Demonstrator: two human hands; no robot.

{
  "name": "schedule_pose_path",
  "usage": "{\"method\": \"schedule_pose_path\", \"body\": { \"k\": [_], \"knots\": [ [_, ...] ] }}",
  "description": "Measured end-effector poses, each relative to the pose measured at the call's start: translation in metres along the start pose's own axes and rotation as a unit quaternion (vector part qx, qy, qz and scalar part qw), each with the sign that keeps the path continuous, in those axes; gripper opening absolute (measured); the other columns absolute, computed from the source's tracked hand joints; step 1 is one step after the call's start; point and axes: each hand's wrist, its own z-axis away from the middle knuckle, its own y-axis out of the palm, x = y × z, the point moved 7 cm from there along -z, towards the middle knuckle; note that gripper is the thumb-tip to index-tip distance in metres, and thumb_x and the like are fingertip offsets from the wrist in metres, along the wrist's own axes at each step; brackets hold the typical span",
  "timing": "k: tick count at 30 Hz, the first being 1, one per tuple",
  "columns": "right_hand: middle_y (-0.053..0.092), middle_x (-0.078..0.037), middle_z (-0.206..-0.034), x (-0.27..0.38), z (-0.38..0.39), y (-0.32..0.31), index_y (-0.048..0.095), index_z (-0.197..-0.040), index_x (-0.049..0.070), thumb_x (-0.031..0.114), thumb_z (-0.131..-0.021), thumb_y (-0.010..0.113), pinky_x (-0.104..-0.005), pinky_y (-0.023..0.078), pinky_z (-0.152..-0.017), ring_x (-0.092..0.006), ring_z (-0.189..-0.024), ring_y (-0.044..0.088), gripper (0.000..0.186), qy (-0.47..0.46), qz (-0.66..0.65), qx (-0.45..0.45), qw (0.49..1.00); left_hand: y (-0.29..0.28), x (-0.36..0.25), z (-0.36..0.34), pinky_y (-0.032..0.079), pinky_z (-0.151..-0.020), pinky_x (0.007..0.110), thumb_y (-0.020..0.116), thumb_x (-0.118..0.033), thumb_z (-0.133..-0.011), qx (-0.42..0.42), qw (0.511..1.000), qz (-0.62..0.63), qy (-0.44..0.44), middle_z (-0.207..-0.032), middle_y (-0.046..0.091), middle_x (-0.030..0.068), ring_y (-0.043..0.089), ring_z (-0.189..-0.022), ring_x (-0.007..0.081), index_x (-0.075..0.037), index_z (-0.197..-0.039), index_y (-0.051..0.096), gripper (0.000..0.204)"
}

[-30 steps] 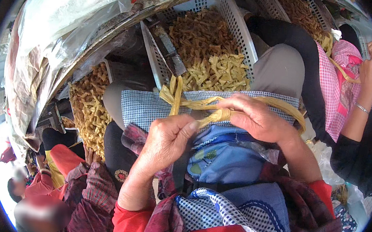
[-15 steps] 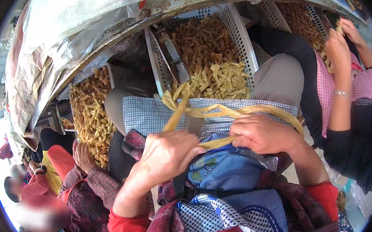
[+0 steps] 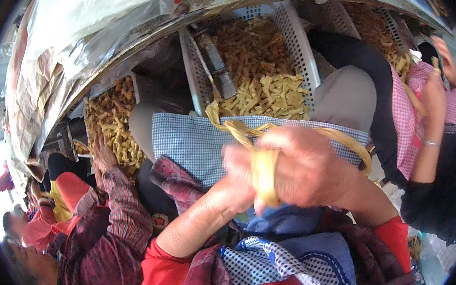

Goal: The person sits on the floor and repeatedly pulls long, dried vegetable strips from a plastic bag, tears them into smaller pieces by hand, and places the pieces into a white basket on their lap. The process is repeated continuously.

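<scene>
In front of my lap, both hands are close together on a long, flat, yellow strip point(image 3: 264, 175), blurred by motion. My right hand point(image 3: 310, 166) is closed, with a loop of the strip standing up by its fingers. My left hand point(image 3: 236, 176) is pressed against it from the left, fingers closed at the strip. Loose lengths of strip trail across the blue checked cloth on my lap point(image 3: 185, 139) to the basket's edge. Past my knees, the white perforated basket point(image 3: 304, 54) holds short yellow knotted pieces point(image 3: 275, 95) nearest me and browner pieces point(image 3: 253, 44) behind.
A metal bar-like tool point(image 3: 217, 68) leans inside the basket's left side. Plastic sheeting point(image 3: 103, 17) covers a raised surface ahead. At left, a co-worker's hand point(image 3: 103, 153) touches another heap of pieces point(image 3: 118, 127). A co-worker at right holds a yellow strip in one hand point(image 3: 435, 98).
My hands have come together, and the strip stretched between them is now looped at my right hand's fingers. The right co-worker's hands have moved apart; the left co-worker's hand has shifted up onto the heap.
</scene>
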Motion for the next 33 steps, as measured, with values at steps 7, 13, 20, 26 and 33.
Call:
{"method": "schedule_pose_path", "body": {
  "k": [7, 13, 20, 26, 33],
  "knots": [
    [0.062, -0.006, -0.077, -0.037, 0.004, 0.035, 0.062, -0.096, -0.001, 0.014, -0.074, 0.068, -0.0323, 0.051, -0.055, -0.0194, -0.065, 0.063, 0.027, 0.151, -0.055, -0.004, 0.987, 0.112, -0.044, 0.024, 0.049, -0.054, 0.040, 0.067, -0.022, -0.079, -0.024, 0.001, -0.962, 0.271, -0.069, 0.057, 0.0100, 0.060, -0.059, 0.0287, -0.002, -0.085, 0.063, 0.021],
    [0.058, -0.003, -0.076, -0.051, 0.009, 0.033, 0.056, -0.096, 0.004, 0.017, -0.092, 0.056, -0.0255, 0.044, -0.050, -0.0113, -0.060, 0.054, 0.014, 0.291, -0.406, -0.110, 0.859, 0.070, -0.075, 0.041, 0.038, -0.052, 0.031, 0.045, -0.036, -0.100, -0.161, 0.355, -0.861, 0.326, -0.066, 0.053, 0.0025, 0.049, -0.059, 0.0114, 0.002, -0.076, 0.057, 0.047],
    [0.039, 0.003, -0.068, -0.076, 0.013, -0.003, 0.048, -0.084, 0.008, 0.032, -0.100, 0.048, -0.0154, 0.033, -0.041, -0.0017, -0.053, 0.029, 0.029, 0.345, -0.648, -0.241, 0.635, 0.063, -0.094, 0.060, 0.041, -0.052, 0.029, 0.043, -0.047, -0.100, -0.191, 0.415, -0.880, 0.129, -0.058, 0.052, 0.0038, 0.049, -0.056, 0.0113, 0.000, -0.068, 0.056, 0.058],
    [0.063, -0.008, -0.090, -0.103, 0.011, 0.020, 0.059, -0.094, 0.001, 0.024, -0.101, 0.045, -0.0181, 0.048, -0.057, -0.0050, -0.063, 0.052, 0.028, 0.385, -0.496, -0.125, 0.768, 0.079, -0.094, 0.045, 0.045, -0.070, 0.025, 0.057, -0.023, -0.097, -0.161, 0.444, -0.877, 0.093, -0.081, 0.062, 0.0001, 0.054, -0.077, 0.0079, -0.001, -0.093, 0.069, 0.026],
    [0.068, -0.008, -0.074, -0.167, -0.051, 0.068, 0.069, -0.107, 0.005, 0.030, -0.097, 0.052, -0.0308, 0.049, -0.060, -0.0168, -0.062, 0.061, 0.032, 0.358, -0.105, -0.085, 0.924, 0.116, -0.204, 0.020, 0.040, -0.055, 0.025, 0.058, -0.015, -0.094, -0.237, 0.280, -0.872, 0.325, -0.064, 0.055, 0.0000, 0.047, -0.061, 0.0063, 0.002, -0.086, 0.066, 0.021]
  ]
}}
